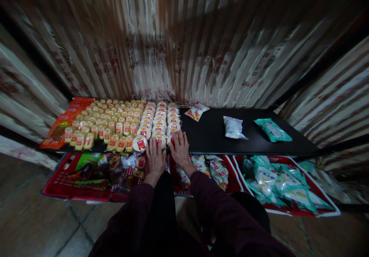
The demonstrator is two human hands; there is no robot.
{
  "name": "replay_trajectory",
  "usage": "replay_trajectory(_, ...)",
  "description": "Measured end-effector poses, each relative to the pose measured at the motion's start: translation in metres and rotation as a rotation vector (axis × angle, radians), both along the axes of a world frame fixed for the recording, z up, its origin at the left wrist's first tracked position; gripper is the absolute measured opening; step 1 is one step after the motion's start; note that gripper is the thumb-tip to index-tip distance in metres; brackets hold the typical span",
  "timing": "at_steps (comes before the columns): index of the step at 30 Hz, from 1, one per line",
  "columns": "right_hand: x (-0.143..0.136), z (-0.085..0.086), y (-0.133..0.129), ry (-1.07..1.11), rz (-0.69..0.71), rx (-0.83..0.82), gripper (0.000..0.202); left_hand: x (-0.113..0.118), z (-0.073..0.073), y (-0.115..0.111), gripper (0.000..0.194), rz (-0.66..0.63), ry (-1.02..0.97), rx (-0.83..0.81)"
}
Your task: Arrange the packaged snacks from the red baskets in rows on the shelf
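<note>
round cakes (159,121) in clear wrap, with red and yellow labels, stand in three files running front to back on the black shelf (207,143), near its middle. in the head view, both your hands reach over the shelf's front edge to the near ends of these files. your left hand (156,159) is palm down, its fingers stretched out and only slightly apart, with the tips at the front of the middle file. your right hand (180,149) is palm down too, fingers out straight and a little spread, tips at the front of the right file. neither hand is closed around anything; how firmly you press, you cannot tell from here.

just left of the round cakes, you have many small yellow cakes (118,128) packed in rows, and beyond them an orange packet (59,128) at the shelf's left end. to the right lie a red and white packet (197,111), a silvery packet (233,127) and a teal packet (273,130), well apart from one another.

below the shelf sit a left basket (50,189) of mixed snacks, a middle basket (235,178) of pale packets and a right basket (300,213) full of teal and white packets.
</note>
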State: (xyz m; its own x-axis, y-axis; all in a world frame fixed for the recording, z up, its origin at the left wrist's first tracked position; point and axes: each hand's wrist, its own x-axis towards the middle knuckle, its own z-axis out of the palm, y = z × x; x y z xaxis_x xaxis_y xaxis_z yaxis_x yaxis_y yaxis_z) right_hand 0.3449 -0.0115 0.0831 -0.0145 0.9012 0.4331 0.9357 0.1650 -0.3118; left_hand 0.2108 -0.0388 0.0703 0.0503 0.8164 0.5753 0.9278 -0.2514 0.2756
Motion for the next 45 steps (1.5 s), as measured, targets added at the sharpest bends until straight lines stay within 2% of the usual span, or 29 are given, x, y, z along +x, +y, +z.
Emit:
replay_trajectory(8, 0.003, -0.001, -0.011, 0.004, -0.008, 0.024, 0.049, 0.003, -0.004, -0.016, 0.048, 0.017, -0.063, -0.002)
replay_trajectory(13, 0.008, -0.002, -0.019, 0.058, -0.035, -0.002, 0.050, -0.005, -0.002, -0.024, 0.047, 0.169, -0.180, 0.017)
replay_trajectory(19, 0.008, -0.003, -0.013, 0.123, -0.054, -0.056, 0.051, -0.023, 0.000, -0.014, 0.047, 0.290, -0.211, -0.012)
replay_trajectory(28, 0.006, 0.001, -0.009, 0.085, -0.072, -0.140, 0.051, -0.033, -0.008, -0.002, 0.045, 0.160, -0.166, -0.012)
replay_trajectory(36, -0.005, 0.010, -0.008, 0.025, -0.128, -0.205, 0.062, -0.029, -0.005, -0.005, 0.046, 0.066, -0.178, 0.045)
replay_trajectory(45, -0.004, 0.007, -0.006, 0.021, -0.142, -0.185, 0.059, -0.019, -0.007, -0.001, 0.044, 0.130, -0.122, -0.006)
